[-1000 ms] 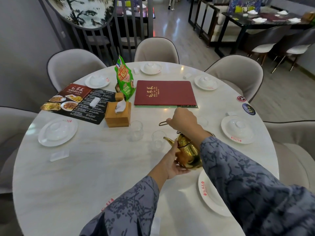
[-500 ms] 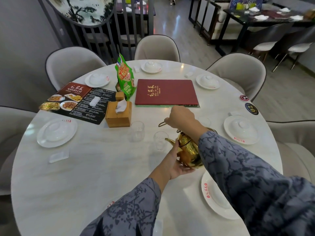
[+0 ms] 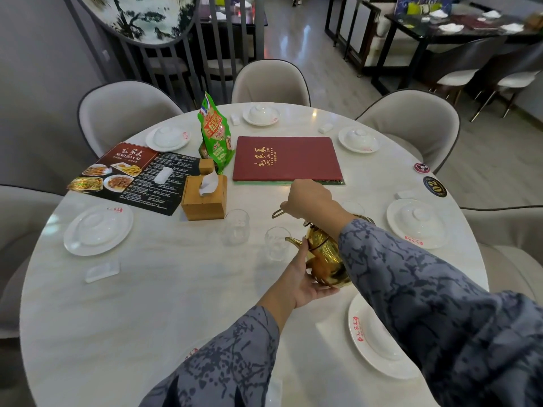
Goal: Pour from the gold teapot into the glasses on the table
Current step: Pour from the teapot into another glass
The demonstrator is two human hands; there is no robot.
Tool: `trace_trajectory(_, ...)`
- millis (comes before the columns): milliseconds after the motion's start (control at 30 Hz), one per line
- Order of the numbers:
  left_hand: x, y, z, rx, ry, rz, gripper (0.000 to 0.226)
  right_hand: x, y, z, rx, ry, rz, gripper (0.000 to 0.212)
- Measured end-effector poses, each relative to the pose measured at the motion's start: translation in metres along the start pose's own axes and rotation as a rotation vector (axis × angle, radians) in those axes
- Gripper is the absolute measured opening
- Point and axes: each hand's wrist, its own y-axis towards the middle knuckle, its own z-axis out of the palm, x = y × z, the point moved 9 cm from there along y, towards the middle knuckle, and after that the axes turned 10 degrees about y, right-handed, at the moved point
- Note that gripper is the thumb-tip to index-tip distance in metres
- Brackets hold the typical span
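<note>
The gold teapot [image 3: 324,259] hangs tilted above the white round table [image 3: 152,295], spout pointing left over a clear glass [image 3: 276,243]. My right hand [image 3: 308,201] grips its wire handle from above. My left hand [image 3: 305,282] cups the pot's underside and left flank. A second clear glass [image 3: 237,226] stands to the left of the first, near the tissue box. A third glass [image 3: 352,207] shows just behind my right wrist. No stream of liquid is visible.
A wooden tissue box [image 3: 204,198], a green snack bag [image 3: 216,133], a red menu book [image 3: 286,158] and a dark menu sheet [image 3: 132,176] lie beyond the glasses. Covered white plates [image 3: 98,229] ring the table; a plate [image 3: 379,339] lies under my right arm. Chairs surround the table.
The teapot has lifted slightly and its spout has come closer to the rim of the nearer glass. Both hands keep their hold.
</note>
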Motion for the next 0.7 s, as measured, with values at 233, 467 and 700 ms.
trace_trajectory(233,-0.005,-0.003,0.004,-0.004,-0.016,0.009,0.077,0.005,0.001,-0.004,0.003,-0.014,-0.028,0.028)
trace_trajectory(467,-0.007,-0.004,0.008,0.008,-0.027,0.003,0.076,0.009,0.0,-0.007,0.013,-0.03,-0.048,0.024)
trace_trajectory(700,-0.007,-0.004,0.012,0.01,-0.03,0.001,0.082,0.009,0.001,-0.01,0.018,-0.029,-0.043,0.021)
